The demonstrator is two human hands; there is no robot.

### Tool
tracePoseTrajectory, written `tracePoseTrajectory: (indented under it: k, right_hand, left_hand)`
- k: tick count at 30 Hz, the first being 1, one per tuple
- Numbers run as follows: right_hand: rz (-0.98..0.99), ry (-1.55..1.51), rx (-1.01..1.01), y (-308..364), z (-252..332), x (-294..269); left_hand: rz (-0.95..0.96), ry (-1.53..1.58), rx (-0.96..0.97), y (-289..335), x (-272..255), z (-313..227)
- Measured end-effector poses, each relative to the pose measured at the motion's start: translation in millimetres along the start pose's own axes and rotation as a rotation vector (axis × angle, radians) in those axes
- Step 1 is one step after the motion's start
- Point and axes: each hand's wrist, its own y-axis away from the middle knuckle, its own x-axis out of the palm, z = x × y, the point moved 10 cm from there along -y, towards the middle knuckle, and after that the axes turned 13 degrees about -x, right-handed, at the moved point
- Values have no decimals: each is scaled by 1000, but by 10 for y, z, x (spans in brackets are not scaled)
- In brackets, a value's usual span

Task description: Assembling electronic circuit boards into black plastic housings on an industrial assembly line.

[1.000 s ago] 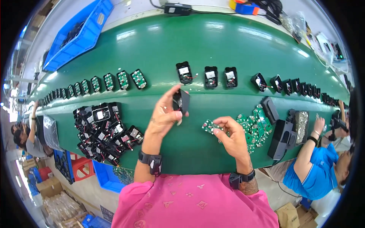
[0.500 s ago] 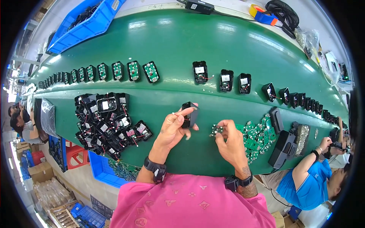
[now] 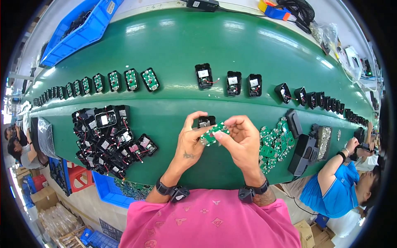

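My left hand (image 3: pixel 191 142) is closed around a small black plastic housing (image 3: pixel 206 120), its open side showing between thumb and fingers. Pinched between thumb and fingertips of my right hand (image 3: pixel 243 142) is a green circuit board (image 3: pixel 214 134). The board overlaps the near part of the housing, and my left thumb lies beside it. Whether the board touches the housing I cannot tell. Right of my right hand is a loose pile of green circuit boards (image 3: pixel 271 144). A heap of black housings with white or pink blocks and red wires (image 3: pixel 105 142) lies to the left.
Housings with green boards (image 3: pixel 131 79) line the back left. Housings without visible boards (image 3: pixel 234 83) line the back right. Blue bins stand at the far left (image 3: pixel 78 33) and below the table edge (image 3: pixel 109 190). A black device (image 3: pixel 304 155) lies right, near a co-worker in blue (image 3: pixel 335 190).
My right hand has moved left with the circuit board, bringing it up to the housing. My left hand has turned, its back now facing up. The view has shifted slightly.
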Motion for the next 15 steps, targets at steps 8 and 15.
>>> tracePoseTrajectory:
  k: [8,15]
  right_hand:
    - [-8,64,89,45,-193,-110]
    - [42,527,-20,63,-99,-268]
  left_hand:
    - [85,-17,-37,-1,85,-19]
    - [230,691,-261,17,199,24]
